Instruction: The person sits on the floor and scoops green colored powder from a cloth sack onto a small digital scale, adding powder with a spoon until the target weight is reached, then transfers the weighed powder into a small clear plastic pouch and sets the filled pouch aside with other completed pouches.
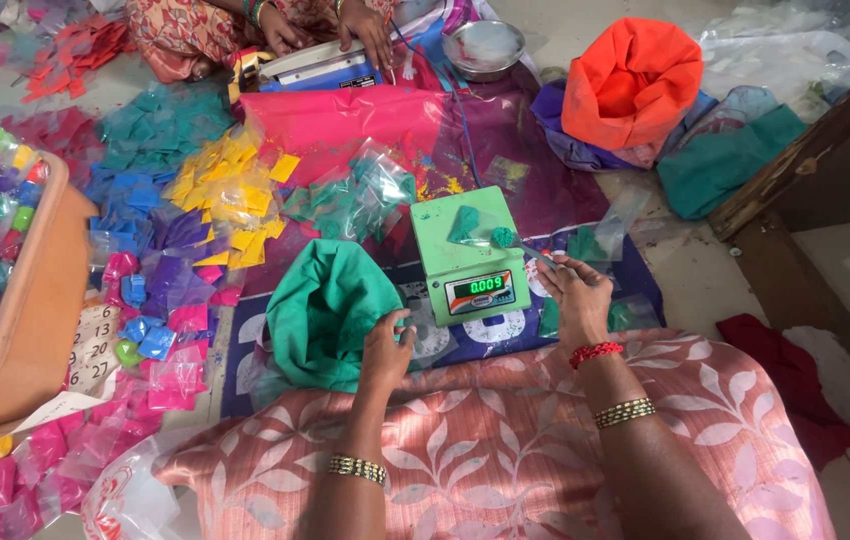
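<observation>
Right hand (573, 295): fingers drawn together, pinching the handle of a small spoon (520, 245) whose bowl carries a heap of green powder and hangs over the right edge of the scale pan. Left hand (386, 350): fingers curled, gripping the rolled rim of a green cloth bag (323, 310) that stands open just left of the scale; its contents cannot be made out. Green digital scale (465, 255): sits on the patterned floor cloth between the two hands, display lit; on its pan lies a small clear packet (464, 224) holding green powder. Behind the scale: a loose heap of clear packets (360, 195) filled with green powder. Left of that: heaps of filled packets (185, 210) in yellow, blue, teal, purple and pink, spread over the floor. Far left: a brown tub (40, 310) holding mixed-colour packets. Upper right: an orange cloth bag (633, 80), open, rim rolled, resting on other cloth. Top centre: a steel bowl (485, 47) holding pale powder, beside a second scale (320, 68) under another person's hands (370, 35).
</observation>
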